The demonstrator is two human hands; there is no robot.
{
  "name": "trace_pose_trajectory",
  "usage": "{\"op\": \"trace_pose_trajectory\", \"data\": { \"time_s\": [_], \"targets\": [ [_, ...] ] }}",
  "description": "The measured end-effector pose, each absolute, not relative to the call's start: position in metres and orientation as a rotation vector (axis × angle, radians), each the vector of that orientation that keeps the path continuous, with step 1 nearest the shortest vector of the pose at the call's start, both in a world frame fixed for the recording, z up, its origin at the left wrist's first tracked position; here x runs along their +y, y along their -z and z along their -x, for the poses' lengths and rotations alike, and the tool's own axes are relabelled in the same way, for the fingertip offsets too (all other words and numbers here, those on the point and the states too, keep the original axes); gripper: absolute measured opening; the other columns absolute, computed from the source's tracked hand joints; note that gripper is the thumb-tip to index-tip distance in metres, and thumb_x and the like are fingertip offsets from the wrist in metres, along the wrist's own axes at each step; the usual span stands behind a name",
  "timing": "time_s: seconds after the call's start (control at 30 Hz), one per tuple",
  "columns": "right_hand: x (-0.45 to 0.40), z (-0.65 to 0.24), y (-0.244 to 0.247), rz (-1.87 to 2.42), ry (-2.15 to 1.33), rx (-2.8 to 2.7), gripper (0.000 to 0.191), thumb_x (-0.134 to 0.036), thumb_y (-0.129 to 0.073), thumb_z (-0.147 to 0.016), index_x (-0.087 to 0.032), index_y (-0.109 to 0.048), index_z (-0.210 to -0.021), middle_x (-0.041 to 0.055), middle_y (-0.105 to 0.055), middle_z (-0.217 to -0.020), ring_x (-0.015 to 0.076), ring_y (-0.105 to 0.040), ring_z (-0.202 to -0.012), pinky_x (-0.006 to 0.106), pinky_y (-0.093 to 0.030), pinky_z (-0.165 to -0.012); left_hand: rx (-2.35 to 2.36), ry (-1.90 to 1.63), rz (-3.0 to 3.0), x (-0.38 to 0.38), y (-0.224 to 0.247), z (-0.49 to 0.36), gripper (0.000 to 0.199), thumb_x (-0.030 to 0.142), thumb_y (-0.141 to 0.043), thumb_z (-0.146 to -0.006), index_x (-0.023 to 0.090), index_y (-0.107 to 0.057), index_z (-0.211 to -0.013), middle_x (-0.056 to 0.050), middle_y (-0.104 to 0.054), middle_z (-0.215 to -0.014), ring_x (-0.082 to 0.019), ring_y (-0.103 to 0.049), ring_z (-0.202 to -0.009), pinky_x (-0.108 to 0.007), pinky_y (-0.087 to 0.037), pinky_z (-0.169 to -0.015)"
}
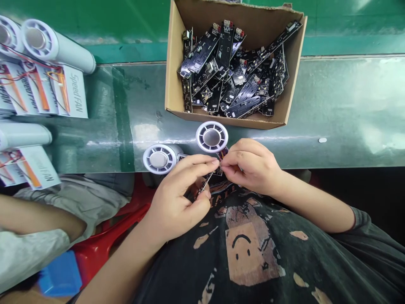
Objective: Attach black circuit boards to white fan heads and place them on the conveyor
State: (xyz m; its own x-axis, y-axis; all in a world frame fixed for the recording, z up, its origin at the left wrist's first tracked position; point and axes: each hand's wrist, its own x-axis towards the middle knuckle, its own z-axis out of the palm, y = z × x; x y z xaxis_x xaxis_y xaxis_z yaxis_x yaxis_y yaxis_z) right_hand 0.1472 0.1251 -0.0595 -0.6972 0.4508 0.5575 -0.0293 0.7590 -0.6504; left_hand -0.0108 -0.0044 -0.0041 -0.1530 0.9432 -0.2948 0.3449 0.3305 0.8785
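My left hand (177, 200) is closed around a narrow black circuit board (205, 184), which stands tilted between thumb and fingers. Close beside its fingertips, my right hand (255, 166) pinches the ends of thin coloured wires (224, 153). These wires come from under a white round-faced fan (211, 137) at the bench edge. What sits at the wire ends is hidden by my fingers. To the left, a second white fan (158, 159) lies at the bench edge, just beyond my left hand.
An open cardboard box (174, 63) full of black circuit boards stands on the green bench (145, 97). White fan tubes (72, 52) and printed SpeedFAN cards (76, 90) lie at left. Another person's arm (38, 215) is beside a red chair (98, 249). A small white piece (322, 140) lies right.
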Motion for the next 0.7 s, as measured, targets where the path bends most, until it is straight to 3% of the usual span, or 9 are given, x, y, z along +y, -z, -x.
{"op": "trace_pose_trajectory", "data": {
  "time_s": [0.23, 0.37, 0.4, 0.47, 0.53, 0.57, 0.63, 0.7],
  "targets": [
    [0.13, -0.148, 0.066, 0.29, -1.058, -2.195, 0.005, -0.017, -0.063, -0.092, -0.018, -0.063, -0.087, 0.0016, -0.069, -0.08, 0.0129, -0.063, -0.076, 0.028, -0.052, -0.07, 1.579, -0.91, -1.195, -0.003, 0.012, 0.014, 0.056, 0.003, -0.055, -0.078, 0.033, -0.067, -0.123, -0.006, -0.057, -0.128, -0.01, -0.064, -0.073, -0.023, -0.056, -0.057],
    [0.133, -0.15, 0.058, 0.5, -1.072, -2.133, 0.011, -0.024, -0.066, -0.09, -0.018, -0.06, -0.083, 0.0001, -0.063, -0.077, 0.0119, -0.057, -0.072, 0.027, -0.048, -0.066, 1.564, -0.983, -1.092, -0.004, 0.015, 0.008, 0.055, 0.007, -0.052, -0.085, 0.035, -0.06, -0.132, -0.008, -0.049, -0.14, -0.007, -0.064, -0.068, -0.023, -0.058, -0.056],
    [0.133, -0.153, 0.053, 0.569, -1.093, -2.119, 0.016, -0.028, -0.068, -0.089, -0.018, -0.059, -0.079, -0.0006, -0.061, -0.074, 0.0114, -0.055, -0.069, 0.026, -0.046, -0.064, 1.549, -0.983, -1.079, -0.004, 0.013, 0.008, 0.056, 0.01, -0.051, -0.088, 0.036, -0.054, -0.137, -0.009, -0.046, -0.145, -0.01, -0.066, -0.075, -0.025, -0.061, -0.06],
    [0.129, -0.16, 0.042, 0.64, -1.28, -2.159, 0.028, -0.039, -0.072, -0.085, -0.018, -0.058, -0.073, -0.0024, -0.056, -0.068, 0.01, -0.051, -0.062, 0.025, -0.042, -0.059, 1.474, -0.922, -1.153, -0.007, 0.008, 0.008, 0.064, 0.019, -0.05, -0.092, 0.038, -0.034, -0.151, -0.01, -0.037, -0.156, -0.023, -0.067, -0.105, -0.037, -0.063, -0.082],
    [0.124, -0.168, 0.032, 0.669, -1.586, -2.279, 0.036, -0.048, -0.075, -0.08, -0.017, -0.058, -0.071, -0.0035, -0.055, -0.064, 0.0089, -0.049, -0.057, 0.024, -0.039, -0.055, 1.31, -0.772, -1.327, -0.01, 0.001, 0.01, 0.077, 0.031, -0.052, -0.094, 0.034, -0.011, -0.158, -0.01, -0.02, -0.165, -0.035, -0.043, -0.141, -0.052, -0.05, -0.107],
    [0.122, -0.172, 0.029, 0.717, -1.717, -2.33, 0.035, -0.047, -0.075, -0.079, -0.017, -0.058, -0.071, -0.0035, -0.056, -0.063, 0.0088, -0.049, -0.056, 0.023, -0.038, -0.053, 1.209, -0.694, -1.416, -0.01, -0.001, 0.012, 0.084, 0.037, -0.053, -0.093, 0.031, -0.001, -0.158, -0.01, -0.01, -0.167, -0.037, -0.026, -0.149, -0.056, -0.04, -0.114],
    [0.12, -0.177, 0.028, 0.893, -1.934, -2.299, 0.024, -0.036, -0.07, -0.083, -0.017, -0.059, -0.074, -0.0022, -0.059, -0.065, 0.0096, -0.052, -0.057, 0.023, -0.039, -0.053, 1.069, -0.589, -1.539, -0.01, -0.004, 0.015, 0.096, 0.044, -0.056, -0.092, 0.026, 0.011, -0.157, -0.011, 0.003, -0.167, -0.037, -0.012, -0.152, -0.057, -0.034, -0.117],
    [0.121, -0.182, 0.031, 1.068, -2.172, -2.071, 0.014, -0.027, -0.057, -0.089, -0.017, -0.059, -0.079, -0.0005, -0.063, -0.07, 0.0102, -0.057, -0.059, 0.023, -0.043, -0.055, 1.144, -0.591, -1.591, -0.007, -0.004, 0.019, 0.094, 0.038, -0.056, -0.093, 0.026, 0.013, -0.157, -0.015, -0.002, -0.167, -0.034, -0.031, -0.148, -0.051, -0.041, -0.114]
  ]
}}
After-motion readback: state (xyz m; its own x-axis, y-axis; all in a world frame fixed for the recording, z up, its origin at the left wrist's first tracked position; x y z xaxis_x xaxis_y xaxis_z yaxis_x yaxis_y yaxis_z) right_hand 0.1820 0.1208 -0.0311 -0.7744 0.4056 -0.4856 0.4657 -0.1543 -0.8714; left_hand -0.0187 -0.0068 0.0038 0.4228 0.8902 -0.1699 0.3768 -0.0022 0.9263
